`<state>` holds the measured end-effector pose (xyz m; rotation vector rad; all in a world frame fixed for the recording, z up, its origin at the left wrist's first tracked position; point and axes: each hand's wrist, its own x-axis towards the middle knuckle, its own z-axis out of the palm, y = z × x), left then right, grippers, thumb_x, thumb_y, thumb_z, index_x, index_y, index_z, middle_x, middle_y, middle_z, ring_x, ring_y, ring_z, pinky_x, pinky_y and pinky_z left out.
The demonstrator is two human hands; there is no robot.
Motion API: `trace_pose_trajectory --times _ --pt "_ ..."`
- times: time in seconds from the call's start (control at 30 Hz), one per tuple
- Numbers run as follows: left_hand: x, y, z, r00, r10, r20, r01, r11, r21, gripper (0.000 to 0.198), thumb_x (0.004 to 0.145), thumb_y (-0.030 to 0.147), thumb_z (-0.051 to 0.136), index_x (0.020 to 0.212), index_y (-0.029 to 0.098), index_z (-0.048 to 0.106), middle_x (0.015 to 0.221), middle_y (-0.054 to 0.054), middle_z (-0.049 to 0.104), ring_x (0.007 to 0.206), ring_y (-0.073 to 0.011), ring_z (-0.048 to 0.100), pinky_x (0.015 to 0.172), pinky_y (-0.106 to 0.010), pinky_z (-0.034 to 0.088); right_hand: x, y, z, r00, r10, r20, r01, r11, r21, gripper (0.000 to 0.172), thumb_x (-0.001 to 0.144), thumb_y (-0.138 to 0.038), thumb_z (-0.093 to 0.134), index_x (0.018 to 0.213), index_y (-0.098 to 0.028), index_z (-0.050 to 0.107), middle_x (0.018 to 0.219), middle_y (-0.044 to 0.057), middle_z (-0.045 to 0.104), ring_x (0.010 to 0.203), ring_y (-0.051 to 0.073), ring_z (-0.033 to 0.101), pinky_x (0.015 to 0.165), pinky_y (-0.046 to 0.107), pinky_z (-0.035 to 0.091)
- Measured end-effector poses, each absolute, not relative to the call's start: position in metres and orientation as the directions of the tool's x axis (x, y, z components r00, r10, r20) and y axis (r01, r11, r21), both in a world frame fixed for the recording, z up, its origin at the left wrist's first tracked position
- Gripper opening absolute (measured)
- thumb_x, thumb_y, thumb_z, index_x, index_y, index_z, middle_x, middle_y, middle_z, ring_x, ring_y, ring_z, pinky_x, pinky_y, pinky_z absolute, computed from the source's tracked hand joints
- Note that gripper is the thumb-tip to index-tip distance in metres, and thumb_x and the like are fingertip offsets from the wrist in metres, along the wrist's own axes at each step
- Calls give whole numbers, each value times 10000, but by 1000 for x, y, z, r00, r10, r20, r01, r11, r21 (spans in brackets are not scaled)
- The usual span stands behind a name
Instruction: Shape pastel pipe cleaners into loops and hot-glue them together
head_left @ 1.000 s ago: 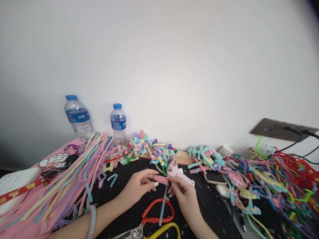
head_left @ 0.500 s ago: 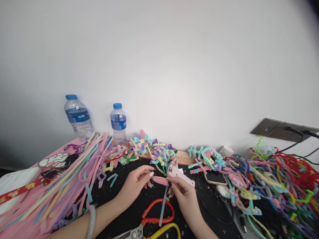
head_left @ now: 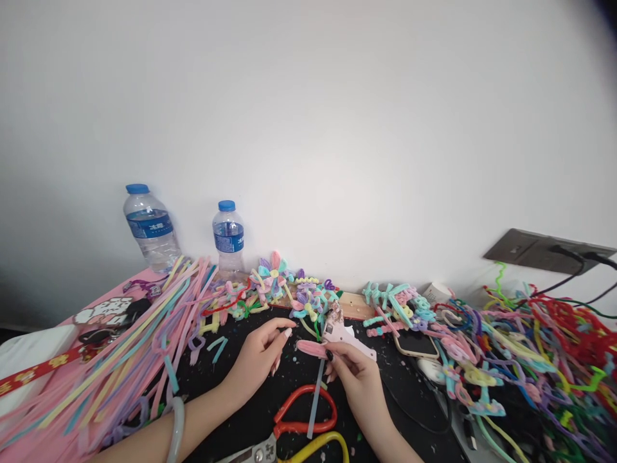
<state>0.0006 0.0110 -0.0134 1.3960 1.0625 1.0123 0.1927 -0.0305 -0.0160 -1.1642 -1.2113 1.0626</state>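
A folded pink pipe cleaner (head_left: 311, 348), shaped like a narrow petal, is pinched between the thumb and fingers of my right hand (head_left: 354, 372). Its free end points left. My left hand (head_left: 260, 355) is a short way left of it, fingers loosely bent and holding nothing. Right behind the pink piece lies a pale pink glue gun (head_left: 340, 332), partly covered by my right hand. A translucent glue stick (head_left: 316, 400) extends below it, across the red handle of the scissors (head_left: 289, 426). The scissors' other handle is yellow.
Long pastel pipe cleaners (head_left: 120, 347) spread over the left side. Two water bottles (head_left: 229, 238) stand against the wall. Finished pipe-cleaner flowers (head_left: 274, 273) line the back. A phone (head_left: 417, 344) and a tangled heap of coloured pipe cleaners (head_left: 544, 360) are on the right, near a wall socket (head_left: 540, 251).
My left hand has let go of the pink pipe cleaner and moved slightly left. My right hand stays in place, still pinching it.
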Motion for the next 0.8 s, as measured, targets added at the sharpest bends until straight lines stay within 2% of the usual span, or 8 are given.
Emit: trace_pose_trajectory --times 0.07,0.13,0.2,0.23,0.37,0.53,0.8 --pt "0 12 -14 253 966 49 48 -63 997 347 855 378 464 1078 134 571 551 44 530 394 -89 438 423 -198 362 193 -31 -15 80 989 122 17 121 -993 179 734 -351 706 832 -208 749 571 12 643 491 150 554 493 262 470" --pt "0 13 -15 248 966 78 40 -90 995 351 848 358 469 1116 150 559 818 -40 645 445 -87 483 442 -207 386 193 -31 -14 81 990 119 17 118 -993 177 732 -352 707 830 -211 750 568 11 645 492 152 555 495 263 469" --pt "0 13 -14 240 966 94 52 -110 993 355 837 343 485 1139 170 554 1028 -85 634 489 -88 514 455 -211 399 193 -31 -13 85 990 116 13 115 -993 174 727 -354 711 826 -216 750 561 9 643 491 154 555 495 264 466" --pt "0 13 -14 241 966 95 60 -113 992 358 833 341 493 1144 176 555 1049 -87 628 500 -90 524 459 -211 405 192 -31 -13 88 989 117 13 116 -993 171 726 -353 712 824 -218 751 560 9 642 491 154 553 494 264 464" --pt "2 9 -14 305 949 81 75 -109 991 338 810 335 535 1097 168 593 885 -51 637 511 -106 557 481 -218 431 192 -31 -14 80 989 124 17 123 -992 162 736 -347 706 831 -223 750 570 10 642 490 151 554 494 261 458" --pt "4 6 -12 349 935 68 116 -115 987 199 783 265 557 890 131 658 778 -49 660 536 -127 567 519 -231 444 192 -32 -16 50 992 114 20 113 -993 153 744 -341 703 830 -222 750 578 15 648 500 149 561 503 258 464" --pt "3 8 -11 387 917 100 105 -152 983 148 756 180 564 827 131 684 676 -18 635 540 -131 555 541 -233 428 192 -31 -14 50 992 113 26 112 -993 167 739 -356 704 817 -216 750 566 14 647 496 153 569 505 264 471"
